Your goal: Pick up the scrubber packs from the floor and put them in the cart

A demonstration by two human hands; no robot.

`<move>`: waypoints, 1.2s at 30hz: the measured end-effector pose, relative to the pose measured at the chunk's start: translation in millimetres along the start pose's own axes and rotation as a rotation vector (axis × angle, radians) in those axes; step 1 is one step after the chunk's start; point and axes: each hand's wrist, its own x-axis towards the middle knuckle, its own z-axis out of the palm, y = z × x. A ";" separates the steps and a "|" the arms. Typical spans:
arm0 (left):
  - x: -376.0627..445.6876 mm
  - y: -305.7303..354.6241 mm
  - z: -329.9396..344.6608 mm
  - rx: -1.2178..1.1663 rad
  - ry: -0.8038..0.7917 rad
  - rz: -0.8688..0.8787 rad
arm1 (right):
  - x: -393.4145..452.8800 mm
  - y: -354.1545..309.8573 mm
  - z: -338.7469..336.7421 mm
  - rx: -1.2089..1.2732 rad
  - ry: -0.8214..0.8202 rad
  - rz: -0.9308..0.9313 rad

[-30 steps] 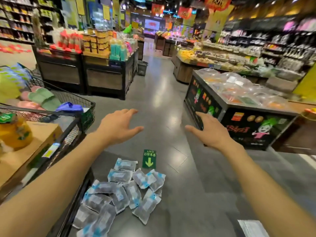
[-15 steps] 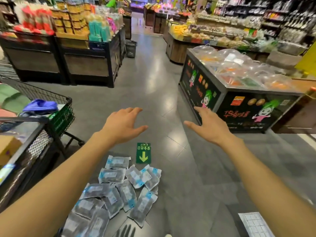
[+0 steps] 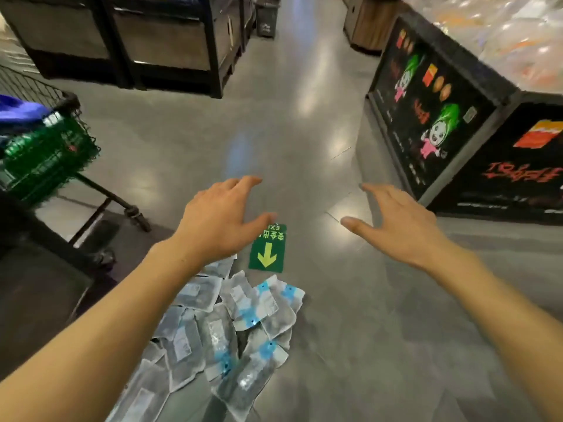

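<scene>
Grey scrubber packs (image 3: 231,324) on floor; left hand (image 3: 219,220), right hand (image 3: 396,226) fingers spread, empty.

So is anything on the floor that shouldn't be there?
Yes. A heap of scrubber packs lies scattered on the shop floor, overlapping at all angles, just below the green exit sticker. Both the left hand and the right hand are open and hold nothing.

The scrubber packs (image 3: 231,327) lie flat in an overlapping heap on the grey floor (image 3: 380,345). They are clear pouches with blue corners. The black wire cart (image 3: 54,147) stands just left of them.
</scene>
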 end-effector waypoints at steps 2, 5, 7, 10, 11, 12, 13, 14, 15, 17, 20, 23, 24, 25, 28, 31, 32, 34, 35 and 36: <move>4.9 -25.4 80.1 -0.009 -0.034 -0.012 | 23.3 15.8 86.9 -0.004 -0.015 -0.012; 4.9 -69.2 197.3 0.008 -0.070 -0.036 | 47.5 40.1 214.2 0.015 -0.031 -0.014; 2.6 -96.8 269.7 0.029 -0.074 -0.028 | 58.8 54.5 288.6 0.029 -0.032 -0.021; -2.0 -132.8 363.8 0.055 -0.071 -0.048 | 70.8 75.1 382.3 0.035 -0.013 -0.041; -4.5 -143.0 391.0 0.053 -0.075 -0.057 | 73.8 81.5 409.1 0.032 -0.008 -0.043; -6.0 -152.0 415.8 0.055 -0.073 -0.057 | 75.9 87.7 432.4 0.024 0.000 -0.041; -8.2 -159.0 437.8 0.058 -0.074 -0.055 | 76.7 94.2 453.6 0.017 0.004 -0.035; -10.6 -165.7 458.0 0.056 -0.067 -0.052 | 78.4 100.6 473.1 0.008 0.009 -0.035; -12.5 -171.7 476.5 0.058 -0.059 -0.045 | 80.2 106.8 490.8 0.000 0.014 -0.042; -17.3 -180.3 507.4 0.070 -0.049 -0.043 | 81.0 115.2 521.1 0.000 0.021 -0.047; -21.0 -187.2 536.7 0.075 -0.063 -0.048 | 80.4 122.9 551.0 0.019 0.015 -0.037; -32.5 -186.6 539.3 0.030 -0.130 -0.086 | 71.3 122.9 559.7 0.051 -0.028 -0.031; -35.3 -186.3 539.2 0.003 -0.138 -0.101 | 68.3 122.9 560.4 0.052 -0.037 -0.031; -38.4 -185.2 539.3 -0.024 -0.144 -0.114 | 66.4 122.8 561.2 0.052 -0.044 -0.029; -48.6 -182.0 545.8 -0.063 -0.145 -0.122 | 65.5 121.3 566.4 0.078 -0.057 -0.030; -58.6 -188.5 560.1 -0.035 -0.165 -0.143 | 73.2 117.2 579.8 0.107 -0.061 -0.017; -61.6 -193.0 564.2 -0.040 -0.169 -0.145 | 77.3 115.9 587.2 0.136 -0.071 -0.004; -69.2 -201.5 567.7 -0.065 -0.162 -0.155 | 86.0 112.9 607.0 0.208 -0.105 0.033; -73.4 -205.3 568.4 -0.080 -0.162 -0.170 | 90.2 111.2 618.4 0.240 -0.129 0.054; -77.5 -208.6 569.2 -0.090 -0.166 -0.182 | 94.1 109.3 629.5 0.271 -0.164 0.080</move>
